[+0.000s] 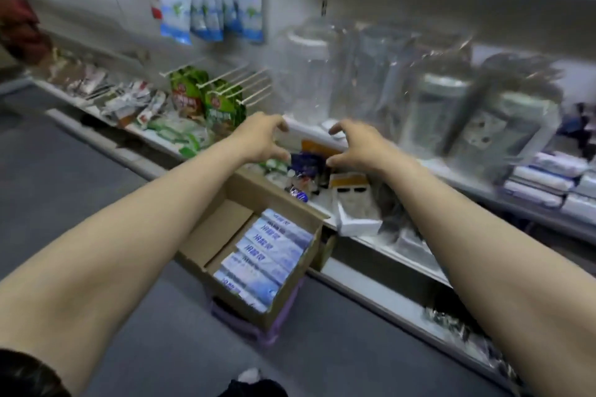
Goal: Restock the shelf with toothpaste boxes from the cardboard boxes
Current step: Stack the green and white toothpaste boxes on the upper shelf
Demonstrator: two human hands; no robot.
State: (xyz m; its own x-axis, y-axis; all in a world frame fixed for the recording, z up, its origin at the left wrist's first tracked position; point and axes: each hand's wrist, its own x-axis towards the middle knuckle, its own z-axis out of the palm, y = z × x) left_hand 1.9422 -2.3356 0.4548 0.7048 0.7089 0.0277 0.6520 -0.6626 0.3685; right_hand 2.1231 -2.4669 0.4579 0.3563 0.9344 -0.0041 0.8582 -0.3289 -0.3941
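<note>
Fingers (280, 124) curled at shelf (467, 184); toothpaste boxes (267, 255) (pale blue) stacked in carton (209, 235).

Toothpaste boxes (264, 255) lie in the cardboard box (225, 235) before the shelf (380, 271)

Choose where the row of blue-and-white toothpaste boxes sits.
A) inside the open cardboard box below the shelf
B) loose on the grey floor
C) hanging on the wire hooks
A: the toothpaste boxes lie side by side inside the open cardboard box, not on hooks or the floor.
</note>
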